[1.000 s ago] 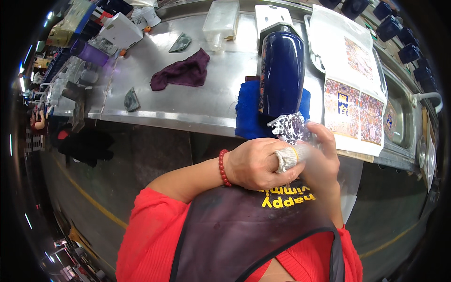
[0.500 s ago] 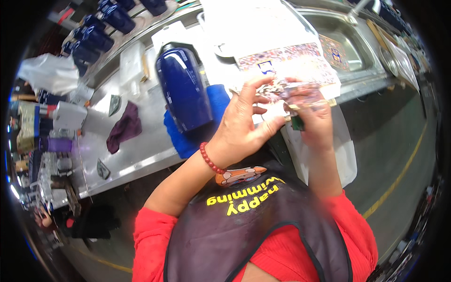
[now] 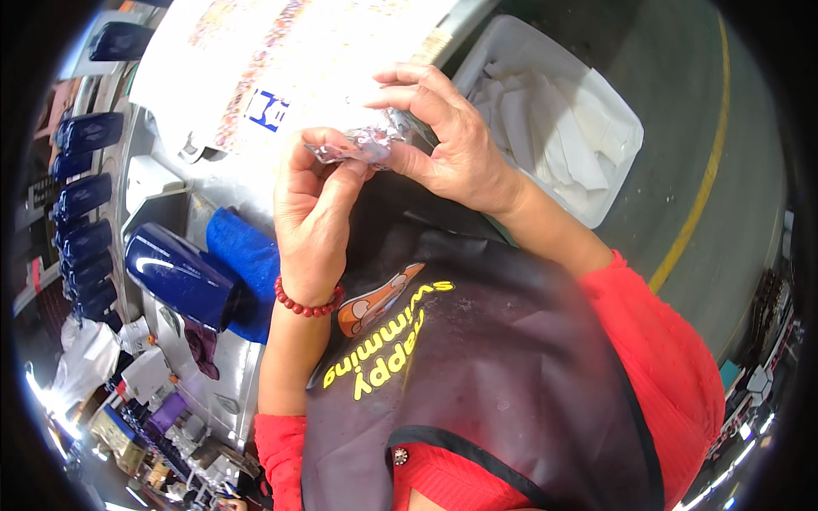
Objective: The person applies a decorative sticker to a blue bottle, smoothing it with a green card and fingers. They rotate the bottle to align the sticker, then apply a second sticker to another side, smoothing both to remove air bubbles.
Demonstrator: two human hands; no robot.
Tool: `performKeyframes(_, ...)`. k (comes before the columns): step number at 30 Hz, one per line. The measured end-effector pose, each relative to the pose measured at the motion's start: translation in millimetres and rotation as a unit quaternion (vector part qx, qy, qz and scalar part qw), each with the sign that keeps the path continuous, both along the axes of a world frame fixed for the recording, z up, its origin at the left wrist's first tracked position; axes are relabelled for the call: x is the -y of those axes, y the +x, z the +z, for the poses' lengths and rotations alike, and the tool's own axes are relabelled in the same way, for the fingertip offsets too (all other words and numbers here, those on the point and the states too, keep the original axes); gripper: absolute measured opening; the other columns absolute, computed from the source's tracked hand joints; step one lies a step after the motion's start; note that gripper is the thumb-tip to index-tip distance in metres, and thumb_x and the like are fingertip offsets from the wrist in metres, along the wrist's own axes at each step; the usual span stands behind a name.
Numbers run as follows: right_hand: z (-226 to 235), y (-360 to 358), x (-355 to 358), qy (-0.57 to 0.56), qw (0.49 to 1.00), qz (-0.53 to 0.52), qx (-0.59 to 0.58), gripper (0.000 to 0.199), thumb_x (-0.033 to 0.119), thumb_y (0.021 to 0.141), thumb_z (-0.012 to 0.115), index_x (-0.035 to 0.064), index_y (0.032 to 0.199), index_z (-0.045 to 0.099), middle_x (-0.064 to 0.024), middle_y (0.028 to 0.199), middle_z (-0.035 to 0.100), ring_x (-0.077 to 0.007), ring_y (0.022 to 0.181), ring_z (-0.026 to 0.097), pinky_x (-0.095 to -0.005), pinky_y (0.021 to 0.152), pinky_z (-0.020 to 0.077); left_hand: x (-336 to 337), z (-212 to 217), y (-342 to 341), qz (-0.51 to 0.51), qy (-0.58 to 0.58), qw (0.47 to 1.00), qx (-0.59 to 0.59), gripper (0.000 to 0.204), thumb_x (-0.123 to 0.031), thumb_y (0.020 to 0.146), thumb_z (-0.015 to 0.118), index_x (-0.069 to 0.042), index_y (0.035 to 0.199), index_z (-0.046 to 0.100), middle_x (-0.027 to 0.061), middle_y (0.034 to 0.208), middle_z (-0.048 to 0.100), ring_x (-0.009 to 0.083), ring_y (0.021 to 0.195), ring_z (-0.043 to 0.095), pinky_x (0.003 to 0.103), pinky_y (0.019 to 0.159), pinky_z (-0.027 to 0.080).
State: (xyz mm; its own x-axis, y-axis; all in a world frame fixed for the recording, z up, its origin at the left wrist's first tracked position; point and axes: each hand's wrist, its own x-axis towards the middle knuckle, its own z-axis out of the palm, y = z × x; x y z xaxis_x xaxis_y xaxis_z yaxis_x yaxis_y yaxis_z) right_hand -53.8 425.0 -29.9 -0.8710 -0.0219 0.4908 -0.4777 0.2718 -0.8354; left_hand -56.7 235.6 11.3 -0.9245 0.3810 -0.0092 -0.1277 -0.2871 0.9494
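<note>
A small crinkled printed film piece (image 3: 358,145), possibly a decal, is pinched between the fingertips of the left hand (image 3: 311,217) and right hand (image 3: 447,145). Below the left hand, a glossy dark blue shell (image 3: 175,285) is seen on a blue cloth (image 3: 247,260) on the table (image 3: 217,183). Beyond the right hand, a white bin (image 3: 613,115) of scraps is seen.

Left hand (image 3: 311,217) and right hand (image 3: 452,145) pinch a crinkled patterned film piece (image 3: 358,146) between them
</note>
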Motion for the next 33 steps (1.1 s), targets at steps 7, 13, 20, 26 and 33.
performKeyframes(7, -41.2, 28.6, -57.7, -0.058, 0.985, 0.063, 0.148, 0.02, -0.005, 0.088, 0.066, 0.0028, 0.105, 0.07, -0.0117, 0.137, 0.06, -0.0256, 0.13, 0.056, -0.0374, 0.108, 0.0449, -48.6, -14.7, -1.8, -0.165, -0.306, 0.912, -0.218, 0.025, 0.013, 0.092, 0.051, 0.006, 0.114, 0.062, 0.0092, 0.111, 0.065, 0.013, 0.102, 0.061, 0.028, 0.094, 0.05)
performKeyframes(13, -134.9, 48.8, -189.2, -0.041, 0.973, -0.188, 0.129, 0.008, 0.005, 0.09, 0.075, 0.007, 0.096, 0.07, -0.0093, 0.128, 0.068, -0.0222, 0.12, 0.061, -0.0358, 0.104, 0.0471, -33.3, 13.0, 15.0, -0.123, -0.338, 0.904, -0.233, 0.044, 0.009, 0.082, 0.063, 0.0, 0.125, 0.068, 0.0163, 0.118, 0.069, 0.0256, 0.101, 0.067, 0.034, 0.093, 0.052)
performKeyframes(20, -300.5, 86.2, -399.2, 0.258, 0.749, -0.554, 0.256, 0.029, 0.038, 0.089, 0.075, 0.0103, 0.097, 0.079, -0.0188, 0.105, 0.07, -0.0371, 0.103, 0.066, -0.0463, 0.095, 0.0514, 20.7, 40.8, 38.2, -0.138, -0.399, 0.903, -0.081, 0.035, -0.001, 0.083, 0.066, 0.005, 0.117, 0.07, 0.0166, 0.109, 0.073, 0.0291, 0.109, 0.068, 0.037, 0.098, 0.049)
performKeyframes(26, -376.4, 79.1, -454.2, 0.339, 0.598, -0.496, 0.531, 0.037, 0.037, 0.098, 0.059, 0.017, 0.126, 0.072, -0.0146, 0.13, 0.063, -0.0404, 0.123, 0.058, -0.0536, 0.102, 0.0498, 9.4, 37.9, 29.8, -0.108, -0.351, 0.93, 0.02, 0.047, -0.028, 0.093, 0.07, 0.011, 0.118, 0.067, 0.0263, 0.115, 0.068, 0.0333, 0.107, 0.067, 0.041, 0.095, 0.052)
performKeyframes(33, -420.1, 55.2, -446.9, 0.34, 0.547, -0.447, 0.621, 0.05, 0.039, 0.101, 0.053, 0.0279, 0.149, 0.05, -0.0118, 0.143, 0.055, -0.0374, 0.134, 0.05, -0.059, 0.106, 0.0459, -20.5, 56.4, -3.4, -0.147, -0.305, 0.94, 0.028, 0.056, -0.034, 0.087, 0.075, 0.01, 0.12, 0.066, 0.03, 0.118, 0.065, 0.0364, 0.108, 0.066, 0.043, 0.094, 0.053)
